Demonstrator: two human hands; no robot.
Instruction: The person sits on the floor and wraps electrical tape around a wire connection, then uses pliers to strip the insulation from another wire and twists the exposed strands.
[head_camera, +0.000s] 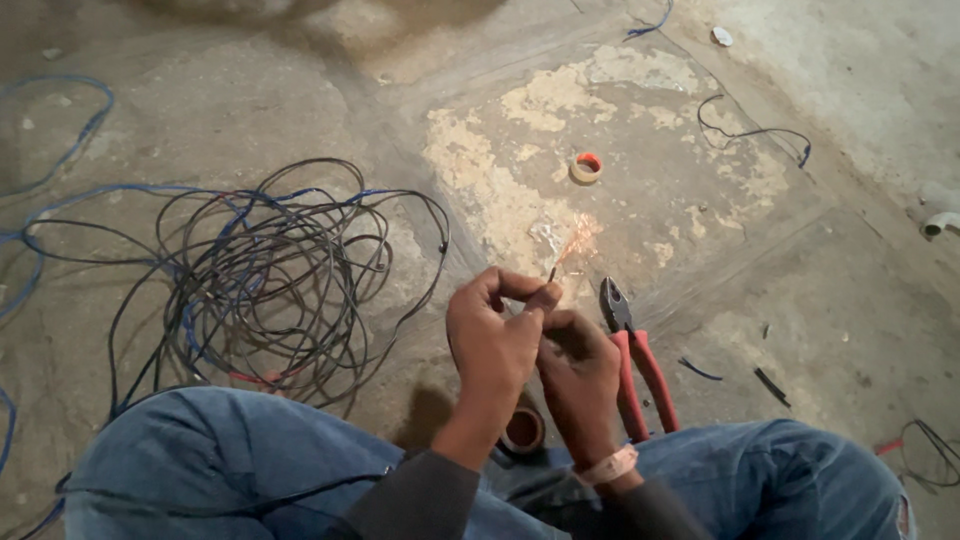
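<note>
Head view, looking down between my knees: a short wire end (553, 270) sticks up from my fingertips, its frayed copper strands (575, 243) fanning out above it, pale orange against the floor. My left hand (492, 335) has thumb and forefinger closed narrowly on the wire just below the bare tip. My right hand (580, 375) sits right against it, fingers curled in tight toward the same wire; whether they actually grip it I cannot tell, since the knuckles hide the pads.

Just beside my right hand lie the pliers (630, 360), red handles toward me, dark nose pointing away, flat on the concrete floor (300, 90). Below my wrists, between my jeans-clad legs (230, 450), a roll of dark tape (522, 430) rests on the ground, partly hidden by my left forearm. Farther out sits a second tape roll (587, 166), tan with a red core. Small black wire offcuts (770, 385) are scattered right of the pliers. To my left sprawls a loose tangle of black and blue cable (280, 280).
</note>
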